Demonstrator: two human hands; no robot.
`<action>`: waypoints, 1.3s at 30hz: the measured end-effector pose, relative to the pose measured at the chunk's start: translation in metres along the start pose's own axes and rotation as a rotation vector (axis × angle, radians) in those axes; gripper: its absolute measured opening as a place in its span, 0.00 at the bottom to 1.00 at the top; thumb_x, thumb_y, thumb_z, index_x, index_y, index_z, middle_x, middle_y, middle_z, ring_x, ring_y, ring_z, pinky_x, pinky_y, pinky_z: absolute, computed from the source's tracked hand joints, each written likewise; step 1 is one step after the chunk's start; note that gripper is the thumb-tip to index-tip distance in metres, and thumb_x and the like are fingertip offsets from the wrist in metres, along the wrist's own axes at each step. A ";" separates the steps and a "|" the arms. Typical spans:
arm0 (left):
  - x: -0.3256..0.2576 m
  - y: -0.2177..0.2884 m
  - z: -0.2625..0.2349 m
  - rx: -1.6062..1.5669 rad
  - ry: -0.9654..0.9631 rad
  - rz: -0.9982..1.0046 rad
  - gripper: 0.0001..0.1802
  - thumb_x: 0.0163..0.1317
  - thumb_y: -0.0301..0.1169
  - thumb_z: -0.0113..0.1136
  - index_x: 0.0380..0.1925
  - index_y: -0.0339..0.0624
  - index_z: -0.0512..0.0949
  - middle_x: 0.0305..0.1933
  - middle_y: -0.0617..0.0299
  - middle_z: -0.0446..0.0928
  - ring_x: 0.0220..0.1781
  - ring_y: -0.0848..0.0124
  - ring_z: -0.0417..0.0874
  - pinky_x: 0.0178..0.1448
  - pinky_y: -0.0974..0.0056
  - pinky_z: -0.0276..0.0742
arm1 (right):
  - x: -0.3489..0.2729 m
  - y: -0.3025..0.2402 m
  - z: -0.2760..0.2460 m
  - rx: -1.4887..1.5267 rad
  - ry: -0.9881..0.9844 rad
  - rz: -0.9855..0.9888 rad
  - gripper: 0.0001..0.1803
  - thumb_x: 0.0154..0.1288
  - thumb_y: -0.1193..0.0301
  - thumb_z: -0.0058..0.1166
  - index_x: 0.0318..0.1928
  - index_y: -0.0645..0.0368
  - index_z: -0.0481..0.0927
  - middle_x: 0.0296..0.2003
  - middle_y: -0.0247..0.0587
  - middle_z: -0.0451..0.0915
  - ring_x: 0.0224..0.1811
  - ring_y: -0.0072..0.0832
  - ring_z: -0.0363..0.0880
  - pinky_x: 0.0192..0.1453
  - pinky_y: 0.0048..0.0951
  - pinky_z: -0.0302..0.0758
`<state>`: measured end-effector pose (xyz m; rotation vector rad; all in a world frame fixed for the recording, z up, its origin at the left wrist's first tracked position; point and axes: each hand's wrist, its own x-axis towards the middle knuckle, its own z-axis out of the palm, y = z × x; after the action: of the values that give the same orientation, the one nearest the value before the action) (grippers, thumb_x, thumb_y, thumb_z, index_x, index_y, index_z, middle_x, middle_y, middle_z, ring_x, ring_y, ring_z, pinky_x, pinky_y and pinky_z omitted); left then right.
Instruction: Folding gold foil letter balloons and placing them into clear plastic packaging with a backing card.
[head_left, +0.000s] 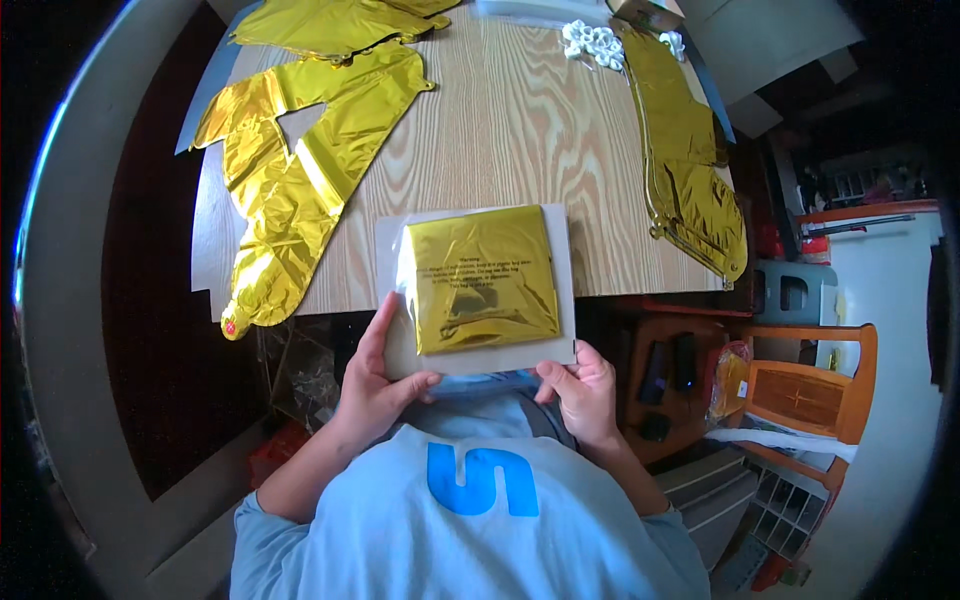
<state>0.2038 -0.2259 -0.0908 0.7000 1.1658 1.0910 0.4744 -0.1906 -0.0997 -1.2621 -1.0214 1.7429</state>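
A folded gold foil balloon (484,290) lies flat inside a clear plastic bag (393,335) with dark print across it, and a pale backing shows around its edges. My left hand (378,372) grips the bag at its lower left corner, thumb on top and fingers along the side and underneath. At the lower right corner my right hand (582,393) holds it, thumb in front and the other fingers partly hidden behind. The package is held at the table's near edge, just in front of my shirt.
Flat gold foil balloons lie on the wooden table (490,120): one at left (290,190), another at far left (330,28), more at right (685,150). White ribbon coils (592,45) sit at the back right. A wooden chair (810,385) stands right of the table.
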 end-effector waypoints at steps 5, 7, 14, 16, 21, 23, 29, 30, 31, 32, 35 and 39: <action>0.015 0.005 -0.004 0.280 0.016 -0.010 0.57 0.57 0.20 0.74 0.81 0.46 0.48 0.76 0.56 0.65 0.41 0.77 0.83 0.28 0.75 0.78 | 0.010 0.020 -0.004 0.037 0.103 -0.022 0.10 0.71 0.68 0.64 0.45 0.59 0.82 0.37 0.36 0.87 0.26 0.16 0.78 0.32 0.21 0.76; 0.019 0.006 -0.005 0.327 -0.011 -0.040 0.56 0.57 0.20 0.74 0.81 0.47 0.49 0.73 0.56 0.69 0.40 0.77 0.83 0.28 0.74 0.78 | 0.016 0.024 -0.003 0.175 0.060 -0.047 0.10 0.70 0.68 0.65 0.47 0.58 0.82 0.40 0.37 0.87 0.32 0.19 0.81 0.39 0.24 0.78; 0.016 0.048 0.002 1.125 -0.040 0.179 0.55 0.55 0.49 0.77 0.76 0.39 0.58 0.32 0.43 0.84 0.33 0.54 0.89 0.33 0.55 0.81 | 0.027 0.034 0.029 0.612 -0.166 0.085 0.14 0.73 0.66 0.60 0.54 0.57 0.83 0.49 0.44 0.86 0.52 0.35 0.85 0.56 0.37 0.79; 0.011 0.077 0.007 1.420 0.049 0.169 0.54 0.55 0.56 0.74 0.72 0.32 0.63 0.28 0.42 0.82 0.30 0.49 0.87 0.32 0.54 0.80 | 0.030 0.043 0.034 0.549 -0.074 0.123 0.13 0.75 0.66 0.58 0.53 0.58 0.83 0.47 0.44 0.87 0.49 0.34 0.86 0.55 0.38 0.79; 0.083 0.081 0.028 1.518 0.249 0.832 0.40 0.63 0.51 0.65 0.63 0.27 0.72 0.61 0.39 0.74 0.67 0.43 0.72 0.69 0.46 0.66 | 0.035 0.032 0.046 0.392 -0.042 0.078 0.11 0.76 0.65 0.57 0.49 0.60 0.82 0.41 0.45 0.88 0.43 0.32 0.86 0.50 0.34 0.79; 0.127 0.054 0.033 1.506 0.248 0.820 0.42 0.65 0.55 0.61 0.67 0.32 0.69 0.72 0.38 0.65 0.77 0.39 0.61 0.78 0.40 0.53 | 0.034 0.033 0.045 0.331 -0.010 0.064 0.11 0.76 0.66 0.56 0.48 0.62 0.82 0.40 0.44 0.88 0.42 0.30 0.86 0.49 0.31 0.79; 0.137 0.042 0.048 1.672 0.153 0.523 0.46 0.66 0.63 0.54 0.77 0.51 0.60 0.81 0.37 0.49 0.82 0.35 0.48 0.80 0.29 0.37 | 0.033 0.035 0.053 0.422 0.023 0.013 0.12 0.77 0.66 0.55 0.50 0.61 0.82 0.41 0.43 0.87 0.42 0.30 0.86 0.51 0.31 0.80; 0.136 0.046 0.049 1.671 0.138 0.489 0.45 0.66 0.63 0.54 0.77 0.52 0.60 0.82 0.37 0.48 0.82 0.35 0.47 0.80 0.29 0.36 | 0.033 0.034 0.057 0.422 0.026 0.013 0.12 0.77 0.66 0.56 0.50 0.61 0.82 0.42 0.43 0.87 0.42 0.30 0.86 0.51 0.32 0.80; 0.137 0.048 0.049 1.670 0.123 0.455 0.45 0.65 0.63 0.55 0.77 0.54 0.60 0.82 0.37 0.47 0.83 0.36 0.46 0.80 0.29 0.36 | 0.032 0.031 0.061 0.422 0.028 0.012 0.12 0.77 0.66 0.56 0.51 0.61 0.82 0.42 0.43 0.87 0.42 0.30 0.86 0.51 0.32 0.80; 0.138 0.049 0.043 1.478 0.102 0.527 0.46 0.65 0.62 0.57 0.77 0.53 0.61 0.82 0.37 0.48 0.83 0.36 0.46 0.80 0.29 0.36 | 0.031 0.029 0.063 0.422 0.028 0.013 0.13 0.76 0.65 0.56 0.51 0.61 0.82 0.42 0.43 0.87 0.42 0.30 0.86 0.51 0.32 0.80; 0.133 0.053 0.019 1.139 0.035 0.709 0.46 0.63 0.60 0.62 0.75 0.51 0.63 0.81 0.37 0.50 0.83 0.36 0.46 0.80 0.30 0.38 | 0.033 0.040 0.049 0.329 -0.026 -0.004 0.13 0.76 0.65 0.57 0.51 0.61 0.83 0.41 0.42 0.87 0.42 0.28 0.85 0.50 0.32 0.81; 0.067 0.043 0.013 1.376 -0.038 0.751 0.48 0.59 0.59 0.67 0.74 0.49 0.65 0.80 0.38 0.53 0.82 0.36 0.50 0.79 0.31 0.42 | 0.035 0.044 0.045 0.316 0.009 -0.013 0.12 0.76 0.65 0.57 0.50 0.61 0.83 0.40 0.41 0.87 0.38 0.26 0.85 0.47 0.29 0.81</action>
<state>0.2045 -0.1474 -0.0731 2.3416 1.5979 0.6877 0.4175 -0.1849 -0.1436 -1.0585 -0.7116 1.8029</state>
